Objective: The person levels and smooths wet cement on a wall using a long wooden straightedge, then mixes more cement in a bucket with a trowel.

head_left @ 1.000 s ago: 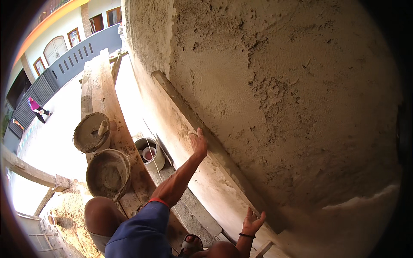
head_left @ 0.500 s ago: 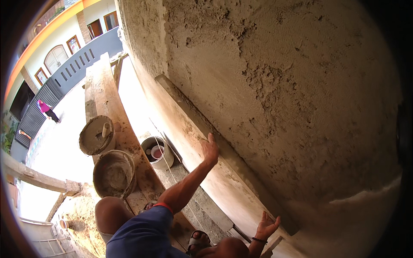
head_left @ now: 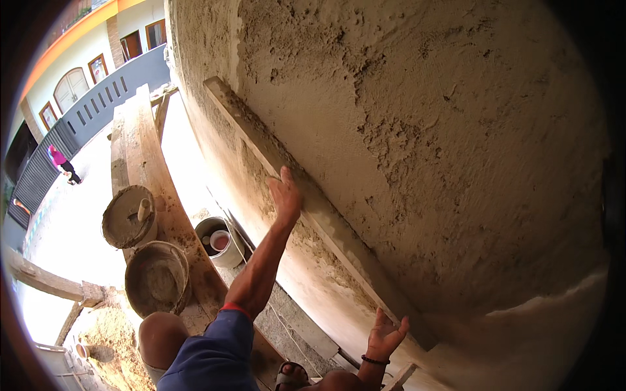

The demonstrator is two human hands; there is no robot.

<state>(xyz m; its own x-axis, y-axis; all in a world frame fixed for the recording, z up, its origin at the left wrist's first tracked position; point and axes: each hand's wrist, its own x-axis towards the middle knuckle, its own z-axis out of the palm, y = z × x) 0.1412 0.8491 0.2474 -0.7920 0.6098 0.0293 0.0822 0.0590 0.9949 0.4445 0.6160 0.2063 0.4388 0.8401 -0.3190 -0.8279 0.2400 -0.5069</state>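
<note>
A long mortar-smeared straightedge board (head_left: 339,247) lies against the rough, freshly plastered wall (head_left: 456,163), slanting from upper left to lower right. My left hand (head_left: 284,195) grips it near the middle, fingers over its edge. Near the lower end, my right hand (head_left: 386,331) holds the underside edge with fingers and thumb. Plaster above the board is pitted; below it the surface is paler, with rough patches.
A plank scaffold (head_left: 156,176) carries two mortar buckets (head_left: 122,220) (head_left: 143,277). Below sit a grey pail (head_left: 227,258) and a sand pile (head_left: 114,326). A person in pink (head_left: 59,156) is on the bright paving, before a grey gate (head_left: 117,91) and building.
The board and both my hands have moved up the wall over the last half second. The view has shifted slightly, and the person in pink has moved along the paving.
</note>
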